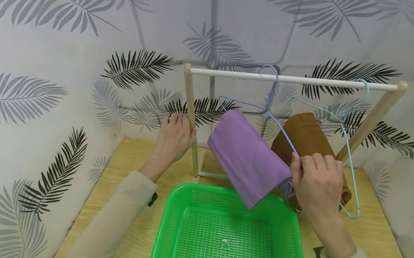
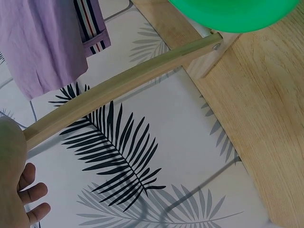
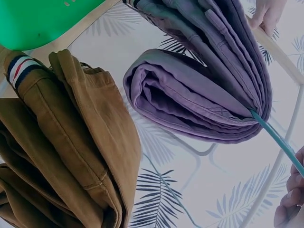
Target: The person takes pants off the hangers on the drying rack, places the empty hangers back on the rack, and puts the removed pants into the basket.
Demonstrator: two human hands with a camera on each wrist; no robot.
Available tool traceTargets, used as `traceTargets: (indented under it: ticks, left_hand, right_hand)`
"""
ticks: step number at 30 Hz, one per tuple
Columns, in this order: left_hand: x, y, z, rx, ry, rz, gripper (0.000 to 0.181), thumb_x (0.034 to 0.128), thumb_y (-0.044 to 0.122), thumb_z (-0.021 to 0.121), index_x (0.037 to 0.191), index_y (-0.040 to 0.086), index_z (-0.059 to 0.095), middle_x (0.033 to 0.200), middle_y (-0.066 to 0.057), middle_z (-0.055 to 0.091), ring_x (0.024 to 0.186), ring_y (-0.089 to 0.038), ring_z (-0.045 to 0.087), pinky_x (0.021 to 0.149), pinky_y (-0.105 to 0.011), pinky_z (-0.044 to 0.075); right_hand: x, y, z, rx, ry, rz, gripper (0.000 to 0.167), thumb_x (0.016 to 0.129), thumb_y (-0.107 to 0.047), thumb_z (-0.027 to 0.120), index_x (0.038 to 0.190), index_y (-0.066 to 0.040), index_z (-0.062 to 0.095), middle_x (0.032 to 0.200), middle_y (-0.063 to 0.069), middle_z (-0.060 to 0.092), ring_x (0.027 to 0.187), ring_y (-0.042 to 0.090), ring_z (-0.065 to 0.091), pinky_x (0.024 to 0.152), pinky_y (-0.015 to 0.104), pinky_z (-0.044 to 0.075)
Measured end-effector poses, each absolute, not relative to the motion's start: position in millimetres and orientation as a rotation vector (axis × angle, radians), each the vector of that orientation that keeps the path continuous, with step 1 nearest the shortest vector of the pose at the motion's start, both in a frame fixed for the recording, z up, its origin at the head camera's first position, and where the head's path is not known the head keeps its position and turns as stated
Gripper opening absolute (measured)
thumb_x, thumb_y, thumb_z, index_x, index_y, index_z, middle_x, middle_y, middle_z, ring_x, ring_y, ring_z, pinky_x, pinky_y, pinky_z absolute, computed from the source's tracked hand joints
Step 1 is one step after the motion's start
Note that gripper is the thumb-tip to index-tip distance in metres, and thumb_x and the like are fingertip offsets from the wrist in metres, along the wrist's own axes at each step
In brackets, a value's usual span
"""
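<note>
A folded purple garment (image 1: 249,155) hangs over a blue-violet hanger (image 1: 268,104) hooked on the rack's white bar (image 1: 235,75). My right hand (image 1: 316,185) pinches the hanger's lower right corner, beside the garment. My left hand (image 1: 175,137) is at the rack's left wooden post (image 1: 191,100), its thumb against the post; in the left wrist view several fingers of the left hand (image 2: 28,194) lie loosely bent beside the post (image 2: 118,88). The right wrist view shows the purple garment (image 3: 199,95) draped in layers over the hanger, with fingers of the right hand (image 3: 292,194) on it.
Behind my right hand, a brown garment (image 1: 303,130) hangs on a light green hanger (image 1: 349,146) at the rack's right end. A green perforated basket (image 1: 229,248) stands in front of the rack on the wooden table (image 1: 127,152). Leaf-patterned covering lies behind.
</note>
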State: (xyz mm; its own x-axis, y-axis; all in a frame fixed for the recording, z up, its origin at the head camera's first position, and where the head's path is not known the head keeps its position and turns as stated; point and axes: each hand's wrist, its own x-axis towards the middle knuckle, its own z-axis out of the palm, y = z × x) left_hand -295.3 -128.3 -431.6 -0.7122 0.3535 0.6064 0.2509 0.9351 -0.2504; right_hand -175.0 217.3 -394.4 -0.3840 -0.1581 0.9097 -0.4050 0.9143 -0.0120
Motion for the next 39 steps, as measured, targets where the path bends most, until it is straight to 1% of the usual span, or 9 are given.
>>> traceTargets:
  ticks: [5, 16, 20, 23, 27, 33, 36, 39]
  left_hand:
    - [-295, -129, -432, -0.428, -2.373, 0.183, 0.037, 0.1021, 0.038, 0.065, 0.093, 0.003, 0.057, 0.094, -0.016, 0.067, 0.089, -0.032, 0.060, 0.073, -0.042, 0.047]
    - [-297, -127, -432, -0.421, -2.385, 0.190, 0.037, 0.1012, 0.039, 0.066, 0.095, 0.004, 0.058, 0.094, -0.015, 0.067, 0.089, -0.031, 0.060, 0.072, -0.041, 0.046]
    - [-296, -127, -431, -0.419, -2.404, 0.193, 0.037, 0.1025, 0.039, 0.064, 0.095, 0.004, 0.058, 0.095, -0.015, 0.067, 0.090, -0.031, 0.060, 0.073, -0.041, 0.046]
    - [-295, -127, -430, -0.421, -2.425, 0.195, 0.036, 0.1043, 0.038, 0.061, 0.096, 0.004, 0.058, 0.096, -0.015, 0.067, 0.092, -0.032, 0.060, 0.074, -0.042, 0.047]
    - [-295, -127, -430, -0.423, -2.430, 0.184, 0.035, 0.1040, 0.037, 0.063, 0.097, 0.004, 0.057, 0.096, -0.015, 0.066, 0.092, -0.032, 0.060, 0.074, -0.043, 0.048]
    - [-296, -128, -431, -0.420, -2.417, 0.163, 0.035, 0.1006, 0.037, 0.068, 0.095, 0.004, 0.057, 0.093, -0.015, 0.065, 0.090, -0.032, 0.059, 0.074, -0.043, 0.047]
    - [-295, -127, -430, -0.423, -2.425, 0.162, 0.035, 0.1011, 0.037, 0.068, 0.096, 0.004, 0.057, 0.094, -0.015, 0.066, 0.090, -0.032, 0.059, 0.074, -0.043, 0.047]
    - [-295, -127, -429, -0.430, -2.441, 0.168, 0.035, 0.1033, 0.037, 0.064, 0.097, 0.004, 0.057, 0.096, -0.016, 0.066, 0.092, -0.032, 0.060, 0.075, -0.043, 0.047]
  right_hand:
    - [-172, 218, -392, 0.397, -1.978, 0.312, 0.046, 0.108, -0.022, 0.056, 0.074, 0.009, 0.061, 0.066, 0.024, 0.060, 0.067, 0.045, 0.051, 0.064, 0.051, 0.034]
    - [-167, 224, -389, 0.350, -1.976, 0.370, 0.042, 0.105, -0.020, 0.058, 0.075, 0.009, 0.063, 0.069, 0.026, 0.063, 0.068, 0.045, 0.051, 0.067, 0.055, 0.038]
    - [-164, 226, -387, 0.339, -1.979, 0.382, 0.042, 0.104, -0.021, 0.058, 0.075, 0.009, 0.064, 0.069, 0.026, 0.064, 0.068, 0.044, 0.050, 0.068, 0.054, 0.035]
    - [-162, 227, -385, 0.334, -1.981, 0.378, 0.045, 0.105, -0.022, 0.057, 0.075, 0.010, 0.064, 0.068, 0.026, 0.064, 0.066, 0.043, 0.049, 0.066, 0.051, 0.031]
    - [-158, 229, -384, 0.344, -1.971, 0.359, 0.046, 0.105, -0.023, 0.057, 0.075, 0.011, 0.065, 0.067, 0.026, 0.064, 0.063, 0.042, 0.048, 0.064, 0.048, 0.028]
    - [-153, 231, -384, 0.354, -1.952, 0.363, 0.047, 0.105, -0.023, 0.057, 0.074, 0.011, 0.064, 0.066, 0.026, 0.063, 0.063, 0.043, 0.047, 0.065, 0.050, 0.028]
    - [-151, 232, -385, 0.359, -1.944, 0.372, 0.046, 0.104, -0.023, 0.058, 0.073, 0.010, 0.064, 0.065, 0.025, 0.062, 0.063, 0.042, 0.047, 0.066, 0.051, 0.029]
    - [-148, 233, -386, 0.362, -1.942, 0.385, 0.046, 0.104, -0.023, 0.058, 0.072, 0.010, 0.064, 0.064, 0.024, 0.062, 0.063, 0.042, 0.048, 0.066, 0.051, 0.030]
